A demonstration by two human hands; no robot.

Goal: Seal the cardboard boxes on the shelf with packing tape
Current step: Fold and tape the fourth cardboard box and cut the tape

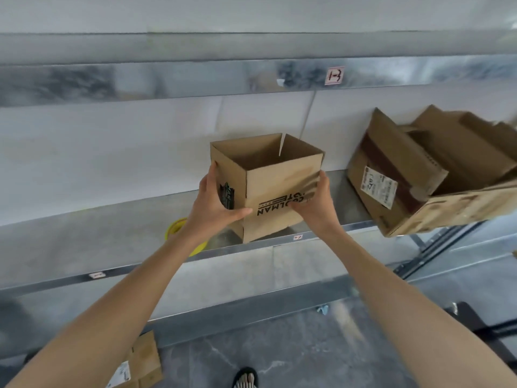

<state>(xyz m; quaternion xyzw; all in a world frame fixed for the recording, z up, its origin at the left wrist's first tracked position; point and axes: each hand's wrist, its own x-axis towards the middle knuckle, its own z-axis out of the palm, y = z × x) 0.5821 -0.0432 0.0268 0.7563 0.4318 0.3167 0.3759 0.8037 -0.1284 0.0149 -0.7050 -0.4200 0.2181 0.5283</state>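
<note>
Okay, step in hand: it looked like squaring up the small box [277, 189] before any taping, judging by its open top.
How to do it well: I'd have pressed both sides evenly so the walls wouldn't skew. Then fold the short flaps first, then the long ones, and pinch the seam shut before reaching for tape.
Watch out: the box's near bottom corner sat right at the front lip of the shelf [112, 228], so a nudge toward the wall seemed smart. Couldn't tell if it was lifted a hair.
Left hand [215, 203]: wrapped round the box's left side, with the thumb pressed on the printed front face.
Right hand [313, 203]: gripped the right edge of that same face, fingers curled behind it.
Small box: sat between the two hands, touching both. It was upright with the print reading upside down, and a slit showed at the far corner of the open top.
Yellow ring [174, 228]: probably the tape roll. It lay on the shelf just left of the box, partly hidden behind the left forearm, with neither hand on it.
Bigger box [453, 208]: well apart to the right, tilted, flaps open, with a white label [379, 187] on its side. It looked unsealed too.
Upper shelf [195, 79]: shiny metal, well above everything.
</note>
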